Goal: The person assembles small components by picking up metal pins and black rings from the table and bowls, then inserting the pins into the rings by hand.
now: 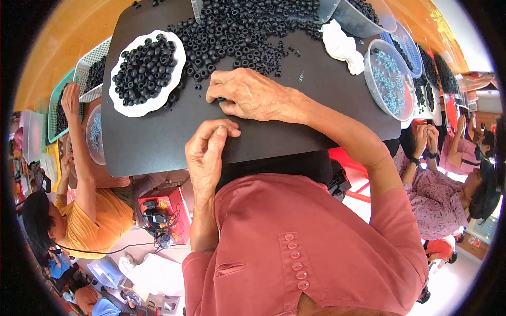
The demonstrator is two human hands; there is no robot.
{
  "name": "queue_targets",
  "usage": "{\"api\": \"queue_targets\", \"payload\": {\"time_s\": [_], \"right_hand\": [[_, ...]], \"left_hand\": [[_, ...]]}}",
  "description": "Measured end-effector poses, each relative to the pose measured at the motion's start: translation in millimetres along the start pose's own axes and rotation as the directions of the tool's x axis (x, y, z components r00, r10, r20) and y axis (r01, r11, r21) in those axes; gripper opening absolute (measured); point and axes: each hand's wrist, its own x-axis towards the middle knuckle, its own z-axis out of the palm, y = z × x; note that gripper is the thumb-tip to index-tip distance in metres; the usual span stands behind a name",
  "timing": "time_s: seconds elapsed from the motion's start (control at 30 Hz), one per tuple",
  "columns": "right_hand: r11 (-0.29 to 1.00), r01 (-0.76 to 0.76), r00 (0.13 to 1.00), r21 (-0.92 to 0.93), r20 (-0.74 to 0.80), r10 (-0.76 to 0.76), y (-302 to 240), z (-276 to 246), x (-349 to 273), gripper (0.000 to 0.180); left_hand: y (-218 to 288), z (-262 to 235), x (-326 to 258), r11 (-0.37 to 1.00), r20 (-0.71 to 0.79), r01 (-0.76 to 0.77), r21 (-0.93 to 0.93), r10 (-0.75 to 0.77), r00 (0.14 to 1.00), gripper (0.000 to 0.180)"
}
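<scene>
White plate (134, 109): scalloped at the rim, heaped with black beads (145, 71), resting on the dark tabletop (153, 150).
Loose bead pile (226, 42): spread across the tabletop from just beside the plate's right rim, running on to the right and away from the body.
Right hand (253, 97): right of the plate, low over the tabletop, back upward; thumb and fingers bent around a dark bead (220, 99), mostly hidden; cannot tell whether pinched or only touched.
Left hand (205, 150): right of the plate and nearer the body, apart from the right hand; fingers curled, thumb laid over; cannot tell whether closed on anything.
White cloth (341, 46): crumpled, well to the right of the plate, past the loose bead pile.
Round bowl (369, 87): see-through, farther right of the plate than the cloth, with pale blue beads (387, 76) inside.
White basket (90, 96): left of the plate, with dark beads inside.
Co-worker in yellow (100, 226): left of the plate, one hand raised over a green basket (52, 124).
</scene>
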Motion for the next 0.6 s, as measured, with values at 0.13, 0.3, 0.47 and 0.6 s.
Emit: {"api": "queue_targets", "payload": {"time_s": [0.13, 0.3, 0.47, 0.6], "right_hand": [[0.997, -0.009, 0.995, 0.071, -0.095, 0.015, -10, -3, -3, 0.029], [0.94, -0.04, 0.967, 0.339, -0.224, 0.121, -30, -7, -13, 0.031], [0.91, -0.029, 0.927, 0.413, -0.329, 0.179, -32, -7, -27, 0.023], [0.917, -0.031, 0.908, 0.398, -0.371, 0.192, -31, -5, -41, 0.021]], "left_hand": [[-3, 1, 6, 0.974, -0.093, -0.024, -0.224, 0.003, 0.996, 0.016], [6, 10, 15, 0.977, -0.153, 0.046, -0.21, -0.08, 0.985, 0.017], [5, 11, 21, 0.9, 0.017, 0.07, -0.43, -0.07, 0.997, 0.025], [-1, 13, 22, 0.904, 0.051, 0.123, -0.41, -0.111, 0.992, 0.027]]}}
